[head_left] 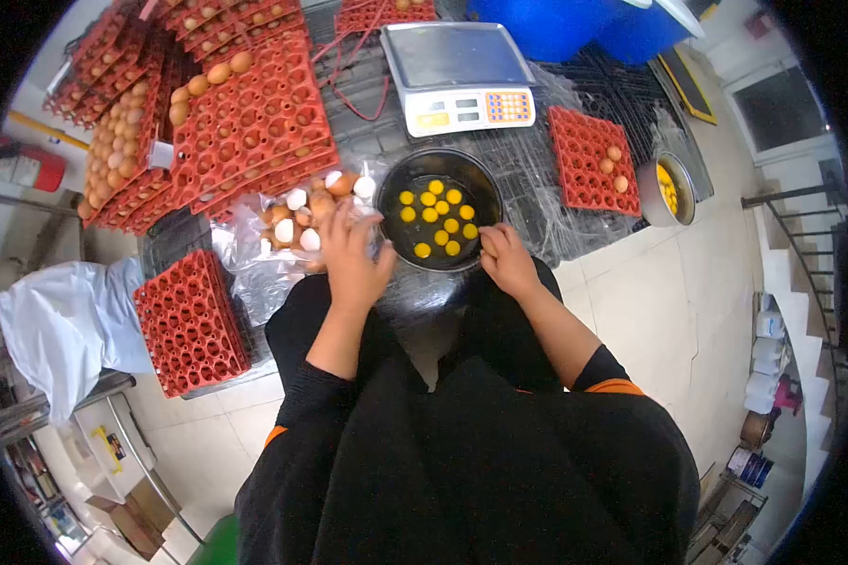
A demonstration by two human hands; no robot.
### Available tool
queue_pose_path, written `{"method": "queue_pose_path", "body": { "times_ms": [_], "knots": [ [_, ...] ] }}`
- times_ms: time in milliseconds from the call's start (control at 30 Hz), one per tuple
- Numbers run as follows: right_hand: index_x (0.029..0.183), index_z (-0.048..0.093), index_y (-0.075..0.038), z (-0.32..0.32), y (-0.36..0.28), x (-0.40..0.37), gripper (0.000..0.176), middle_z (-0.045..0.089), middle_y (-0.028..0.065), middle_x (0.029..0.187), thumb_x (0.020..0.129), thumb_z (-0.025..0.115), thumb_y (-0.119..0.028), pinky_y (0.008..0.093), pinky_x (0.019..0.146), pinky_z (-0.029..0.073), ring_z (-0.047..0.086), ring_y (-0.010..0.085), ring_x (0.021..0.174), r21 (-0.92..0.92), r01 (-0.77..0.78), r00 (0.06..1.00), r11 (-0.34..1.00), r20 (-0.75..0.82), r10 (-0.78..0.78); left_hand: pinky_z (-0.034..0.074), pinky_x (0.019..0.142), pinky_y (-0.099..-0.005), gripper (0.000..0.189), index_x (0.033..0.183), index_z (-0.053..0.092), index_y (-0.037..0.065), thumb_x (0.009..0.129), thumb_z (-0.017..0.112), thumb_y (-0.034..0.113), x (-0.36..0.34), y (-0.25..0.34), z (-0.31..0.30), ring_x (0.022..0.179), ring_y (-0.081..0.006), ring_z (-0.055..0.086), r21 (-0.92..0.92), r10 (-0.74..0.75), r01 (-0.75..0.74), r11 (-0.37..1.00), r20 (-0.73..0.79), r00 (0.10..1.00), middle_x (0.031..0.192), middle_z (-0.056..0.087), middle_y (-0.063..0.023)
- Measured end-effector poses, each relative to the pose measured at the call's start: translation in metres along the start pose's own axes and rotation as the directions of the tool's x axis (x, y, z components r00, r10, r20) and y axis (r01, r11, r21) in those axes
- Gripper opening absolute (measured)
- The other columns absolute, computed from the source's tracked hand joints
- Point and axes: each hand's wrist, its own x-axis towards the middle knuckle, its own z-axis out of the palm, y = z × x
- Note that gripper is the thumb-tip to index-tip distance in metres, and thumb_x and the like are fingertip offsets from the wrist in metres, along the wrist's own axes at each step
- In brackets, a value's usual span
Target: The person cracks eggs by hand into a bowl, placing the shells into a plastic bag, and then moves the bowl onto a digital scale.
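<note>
A dark round bowl [407, 247] sits before me on the table, with several raw egg yolks [441, 207] in clear egg white. My right hand [511, 262] has its fingers curled at the bowl's right rim, seemingly gripping it. To the left of the bowl, my left hand [353, 254] is open with fingers spread, at the edge of a pile of cracked eggshells [281, 231]. The shells, brown outside and white inside, lie on clear plastic. No whole egg shows in either hand.
Stacked red egg trays [264, 132] stand at the left; an eggless tray [190, 325] lies nearer. Behind the bowl is a digital scale [462, 75]. A red tray [584, 155] with a few eggs and a metal pot [664, 202] of yolks are at right. Blue tubs [546, 28] stand behind.
</note>
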Motion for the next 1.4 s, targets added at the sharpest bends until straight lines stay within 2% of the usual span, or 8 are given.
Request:
{"method": "queue_pose_path", "body": {
  "times_ms": [200, 267, 333, 433, 667, 967, 1267, 1400],
  "knots": [
    [0.114, 0.047, -0.009, 0.013, 0.022, 0.013, 0.040, 0.052, 0.0131, 0.097, 0.076, 0.059, -0.013, 0.0380, 0.069, 0.048, 0.058, 0.0295, 0.083, 0.110, 0.045, 0.990, 0.993, -0.137, -0.030, 0.036, 0.096, -0.0416, 0.045, 0.109, 0.056, 0.010, 0.066, 0.067, 0.012, 0.001, 0.027, 0.040, 0.115, -0.0357, 0.043, -0.222, -0.012, 0.086, 0.971, 0.315, 0.949, 0.124, 0.046, -0.0150],
    [0.113, 0.048, -0.009, 0.000, 0.009, 0.032, 0.037, 0.054, 0.0087, 0.090, 0.079, 0.058, -0.015, 0.0340, 0.060, 0.048, 0.058, 0.0224, 0.071, 0.718, -0.374, 0.925, 0.587, 0.239, 0.297, 0.038, 0.096, -0.0381, 0.049, 0.115, 0.054, 0.009, 0.068, 0.068, 0.013, 0.014, 0.034, 0.048, 0.116, -0.0326, 0.044, -0.305, 0.079, 0.054, 0.951, 0.408, 0.910, 0.125, 0.046, -0.0157],
    [0.110, 0.049, -0.009, -0.018, -0.010, 0.048, 0.029, 0.056, 0.0021, 0.079, 0.083, 0.055, -0.018, 0.0267, 0.050, 0.045, 0.053, 0.0117, 0.055, 0.800, -0.599, 0.767, -0.003, 0.575, 0.284, 0.039, 0.096, -0.0357, 0.054, 0.121, 0.051, 0.011, 0.070, 0.069, 0.015, 0.028, 0.037, 0.060, 0.115, -0.0290, 0.047, -0.373, 0.149, 0.044, 0.927, 0.472, 0.869, 0.125, 0.049, -0.0143],
    [0.105, 0.050, -0.010, -0.014, -0.007, 0.064, 0.023, 0.056, 0.0020, 0.077, 0.085, 0.054, -0.020, 0.0250, 0.050, 0.046, 0.054, 0.0120, 0.057, 0.719, -0.668, 0.709, -0.189, 0.693, 0.130, 0.040, 0.095, -0.0361, 0.054, 0.121, 0.052, 0.013, 0.070, 0.070, 0.015, 0.041, 0.028, 0.077, 0.112, -0.0287, 0.050, -0.364, 0.178, 0.046, 0.930, 0.557, 0.811, 0.117, 0.055, -0.0123],
    [0.097, 0.056, -0.006, 0.014, 0.004, 0.084, 0.019, 0.059, 0.0045, 0.081, 0.085, 0.055, -0.021, 0.0253, 0.054, 0.047, 0.055, 0.0129, 0.061, 0.676, -0.721, 0.652, -0.152, 0.736, 0.183, 0.051, 0.068, -0.0295, 0.044, 0.111, 0.060, 0.011, 0.067, 0.069, 0.012, 0.050, 0.007, 0.098, 0.072, -0.0201, 0.064, -0.405, 0.041, 0.271, 0.873, 0.614, 0.788, 0.091, 0.065, -0.0104],
    [0.101, 0.056, -0.006, 0.045, 0.025, 0.098, 0.020, 0.059, 0.0040, 0.084, 0.085, 0.054, -0.018, 0.0258, 0.058, 0.045, 0.054, 0.0132, 0.064, 0.629, -0.769, 0.610, -0.117, 0.776, 0.163, 0.050, 0.073, -0.0315, 0.040, 0.107, 0.062, 0.012, 0.067, 0.064, 0.013, 0.049, -0.024, 0.126, 0.080, -0.0246, 0.064, -0.170, -0.082, 0.254, 0.952, 0.660, 0.747, 0.091, 0.064, -0.0138],
    [0.114, 0.053, -0.002, 0.076, 0.047, 0.103, 0.038, 0.059, 0.0076, 0.087, 0.080, 0.060, -0.017, 0.0316, 0.061, 0.049, 0.057, 0.0153, 0.068, 0.423, -0.442, 0.883, 0.791, 0.358, 0.303, 0.048, 0.083, -0.0344, 0.029, 0.099, 0.064, 0.010, 0.070, 0.062, 0.008, 0.056, -0.035, 0.117, 0.094, -0.0265, 0.059, -0.062, 0.064, -0.040, 0.997, 0.445, 0.893, 0.107, 0.060, -0.0098],
    [0.117, 0.049, -0.003, 0.045, -0.006, 0.116, 0.045, 0.056, 0.0087, 0.089, 0.077, 0.065, -0.015, 0.0269, 0.050, 0.048, 0.055, 0.0133, 0.059, 0.698, -0.475, 0.876, 0.536, 0.321, 0.359, 0.051, 0.070, -0.0314, 0.036, 0.105, 0.062, 0.008, 0.070, 0.066, 0.009, 0.064, -0.029, 0.063, 0.080, -0.0227, 0.063, -0.204, -0.150, 0.183, 0.962, 0.170, 0.974, 0.097, 0.063, -0.0094]
  ]
}}
